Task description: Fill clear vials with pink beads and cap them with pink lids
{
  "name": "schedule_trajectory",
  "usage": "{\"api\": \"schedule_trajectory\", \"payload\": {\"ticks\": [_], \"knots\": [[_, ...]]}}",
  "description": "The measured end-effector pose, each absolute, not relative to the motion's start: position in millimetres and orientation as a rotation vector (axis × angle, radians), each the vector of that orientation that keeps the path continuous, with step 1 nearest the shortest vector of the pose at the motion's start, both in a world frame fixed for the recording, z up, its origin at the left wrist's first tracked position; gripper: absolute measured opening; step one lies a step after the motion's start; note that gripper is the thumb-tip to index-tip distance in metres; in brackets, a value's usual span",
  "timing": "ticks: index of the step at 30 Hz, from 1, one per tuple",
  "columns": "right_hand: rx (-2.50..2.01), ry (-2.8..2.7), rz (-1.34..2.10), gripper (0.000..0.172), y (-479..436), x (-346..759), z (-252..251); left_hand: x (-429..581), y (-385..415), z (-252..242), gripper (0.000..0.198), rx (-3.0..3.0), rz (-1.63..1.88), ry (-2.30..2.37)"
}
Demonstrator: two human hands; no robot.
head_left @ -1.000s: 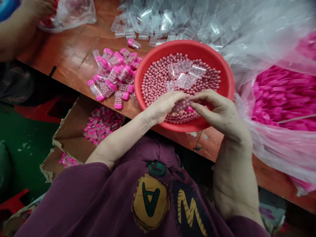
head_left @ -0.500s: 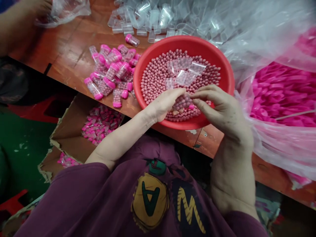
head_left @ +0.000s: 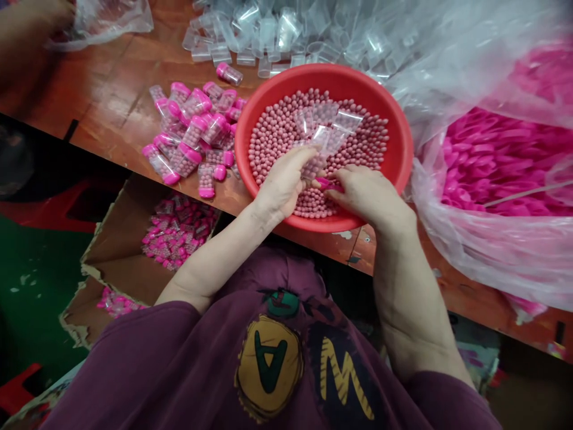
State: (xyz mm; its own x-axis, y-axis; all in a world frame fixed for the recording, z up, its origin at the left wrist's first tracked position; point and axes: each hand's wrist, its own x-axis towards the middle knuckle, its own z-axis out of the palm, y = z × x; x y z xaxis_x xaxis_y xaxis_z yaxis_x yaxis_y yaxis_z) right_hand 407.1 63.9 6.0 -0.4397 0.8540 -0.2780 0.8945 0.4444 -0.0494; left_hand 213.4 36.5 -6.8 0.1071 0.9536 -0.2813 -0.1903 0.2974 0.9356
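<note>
My left hand [head_left: 283, 179] is closed around a clear plastic tube [head_left: 314, 166] with pink beads inside, low over the red bowl [head_left: 404, 149]. Against the near end of that tube, the fingers of my right hand [head_left: 369, 194] grip a bright pink cap [head_left: 329, 184]; whether it is fully seated I cannot tell. Round pink beads [head_left: 273, 134] cover the bottom of the bowl. Several clear tubes [head_left: 333, 138] lie on them, just beyond my left fingertips.
Left of the bowl lies a pile of capped, bead-filled tubes [head_left: 192, 128]. Clear tubes [head_left: 268, 36] are heaped behind it. An open plastic bag of pink caps [head_left: 492, 161] stands right. Below the table edge is a cardboard box [head_left: 111, 239] holding filled tubes. Another person's arm [head_left: 27, 36] reaches in upper left.
My right hand has come down and left, and the pink cap now shows in its fingers at the tube. My left hand has tilted the tube. The view has shifted slightly.
</note>
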Motion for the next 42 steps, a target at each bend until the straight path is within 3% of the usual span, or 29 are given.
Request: {"api": "schedule_trajectory", "payload": {"ticks": [6, 9, 12, 19, 23, 28, 42], "knots": [[1.44, 2.51, -0.274, 0.026, 75, 389, 0, 212, 39, -11, 0.043, 0.947, 1.075, 1.124], [1.761, 2.694, -0.489, 0.016, 76, 391, 0, 216, 34, 2, 0.027, 0.677, 1.144, 1.06], [2.182, 2.921, -0.646, 0.02, 70, 395, -2, 220, 28, 16, 0.014, 0.447, 1.15, 0.913], [2.063, 3.224, -0.209, 0.027, 42, 394, -6, 222, 26, 17, 0.009, 0.383, 1.148, 0.779], [1.993, 3.382, -0.594, 0.029, 34, 397, 0, 222, 24, 16, 0.008, 0.42, 1.129, 0.759], [2.309, 3.276, -1.054, 0.018, 30, 397, 4, 220, 21, 18, 0.006, 0.521, 1.064, 0.774], [2.059, 3.464, -0.545, 0.019, 27, 395, 16, 222, 18, 20, 0.003, 0.524, 1.058, 0.693]]}}
